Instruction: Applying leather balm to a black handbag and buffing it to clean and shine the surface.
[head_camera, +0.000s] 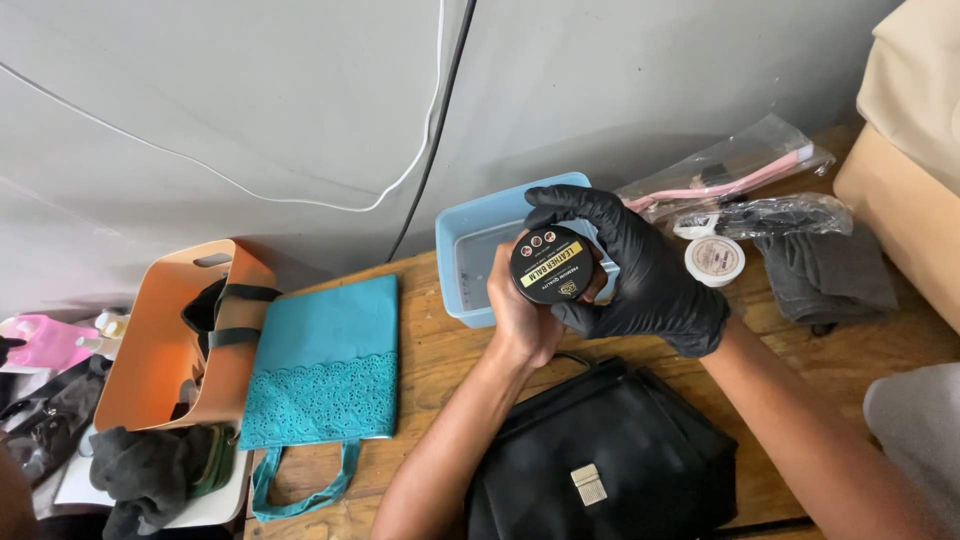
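Observation:
I hold a small round jar with a black lid (551, 265) above the wooden table (440, 350). My bare left hand (520, 310) cups the jar from below. My right hand (625, 265), in a black glove, wraps over the jar's top and right side, fingers curled around the lid. Directly below my hands lies a black leather bag (600, 460) with a metal clasp. Behind the jar stands a light blue plastic tub (470, 255).
A teal lace-trimmed bag (325, 375) lies at left beside an orange bin (155, 340). A small white round tin (714, 260), grey cloth (825, 275) and bagged brushes (740, 170) lie at right. A grey wall with cables rises behind.

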